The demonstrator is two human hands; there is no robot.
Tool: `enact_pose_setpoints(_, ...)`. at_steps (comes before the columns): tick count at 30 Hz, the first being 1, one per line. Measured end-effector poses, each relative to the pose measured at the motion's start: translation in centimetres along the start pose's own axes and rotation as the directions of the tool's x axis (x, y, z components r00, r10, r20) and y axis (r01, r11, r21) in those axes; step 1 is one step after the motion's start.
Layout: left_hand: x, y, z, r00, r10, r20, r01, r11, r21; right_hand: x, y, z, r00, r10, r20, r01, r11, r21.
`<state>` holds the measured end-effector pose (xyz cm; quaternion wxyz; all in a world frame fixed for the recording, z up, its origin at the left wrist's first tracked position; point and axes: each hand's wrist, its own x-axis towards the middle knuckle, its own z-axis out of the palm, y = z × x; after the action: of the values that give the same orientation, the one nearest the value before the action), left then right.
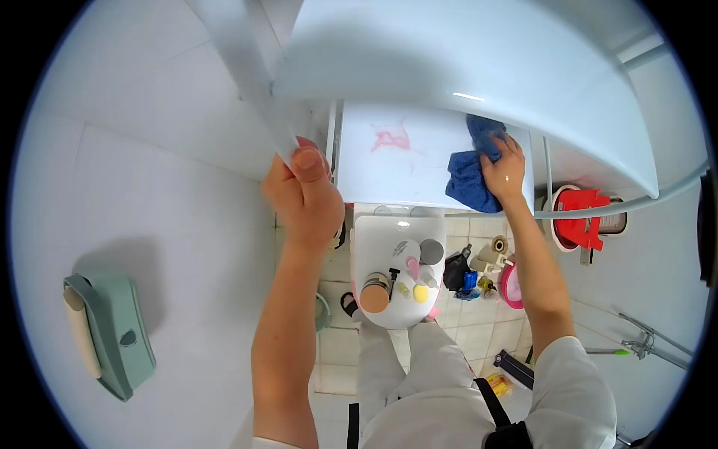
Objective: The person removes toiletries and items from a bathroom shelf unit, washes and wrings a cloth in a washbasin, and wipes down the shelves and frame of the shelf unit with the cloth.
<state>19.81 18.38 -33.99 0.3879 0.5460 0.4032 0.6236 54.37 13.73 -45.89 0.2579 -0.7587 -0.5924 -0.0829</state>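
Note:
A white shelf (389,176) with a pink smear (391,137) on its left part lies below a larger pale upper shelf (464,45). My right hand (506,170) presses a dark blue cloth (471,182) onto the right end of the lower shelf; its fingers are closed on the cloth. On the left, my left hand (308,193) is wrapped round a white upright post (262,97) of the rack, beside the lower shelf's left edge.
Below the shelf stands a white stool (389,314) bearing bottles and jars. Bottles and a pink basin (511,286) are on the tiled floor. A red item (582,218) hangs at right, near a shower fixture (642,344). A green dispenser (123,329) is on the left wall.

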Motion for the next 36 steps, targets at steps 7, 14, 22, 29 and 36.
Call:
enact_pose_setpoints(7, 0.6, 0.7, -1.2, 0.998, -0.068, -0.004, 0.068, 0.997, 0.025, 1.8, -16.0, 4.6, 0.958, -0.246, 0.146, 0.218, 0.958, 0.184)
enact_pose_setpoints(14, 0.7, 0.7, 0.0, 0.996, -0.088, -0.011, 0.088, 0.996, 0.033, 2.9, -13.0, 3.3, 0.883, -0.225, 0.411, 0.165, 0.971, 0.175)
enact_pose_setpoints(22, 0.2, 0.0, 0.3, 0.998, -0.018, -0.060, 0.017, 1.000, -0.007, 3.0, -2.9, 0.4, 0.985, -0.146, 0.096, 0.157, 0.982, -0.109)
enact_pose_setpoints(29, 0.6, -0.2, -0.6, 1.000, -0.014, 0.000, 0.014, 0.999, -0.039, 3.8, -16.7, 5.6, 0.871, -0.372, 0.320, 0.303, 0.921, 0.245)
enact_pose_setpoints(36, -0.2, -0.5, 0.8, 0.999, 0.039, -0.012, -0.039, 0.999, 0.013, 1.2, -12.7, -4.0, 0.698, -0.512, 0.501, 0.601, 0.799, -0.020)
